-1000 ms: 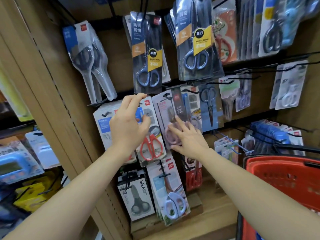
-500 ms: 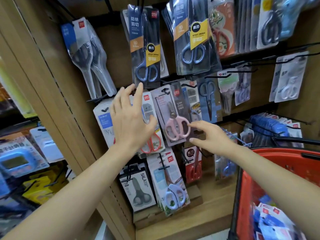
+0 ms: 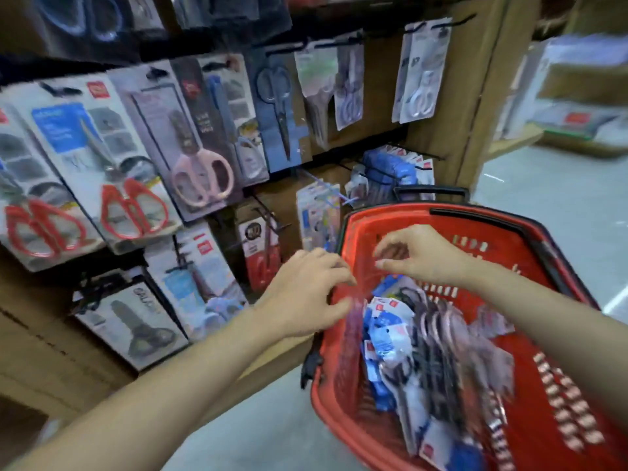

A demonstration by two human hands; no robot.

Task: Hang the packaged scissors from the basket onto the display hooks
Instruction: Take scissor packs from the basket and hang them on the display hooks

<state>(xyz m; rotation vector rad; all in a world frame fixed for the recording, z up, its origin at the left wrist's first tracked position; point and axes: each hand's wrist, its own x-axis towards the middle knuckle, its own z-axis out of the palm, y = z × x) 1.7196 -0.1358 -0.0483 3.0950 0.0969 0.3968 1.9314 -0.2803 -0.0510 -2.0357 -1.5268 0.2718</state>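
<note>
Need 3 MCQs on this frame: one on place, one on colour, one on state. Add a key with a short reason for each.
1. Where is the right hand?
A) in a pocket
B) over the basket
C) on a ladder

2. What colour is the basket?
A) red
B) green
C) yellow

3. What state is the basket in?
A) empty
B) overturned
C) upright, with packs inside

Key:
1 B, the hand hovers over the basket's open top, above the packs.
2 A, its rim and walls are red.
3 C, its open top faces up and scissor packs lie piled inside.
</note>
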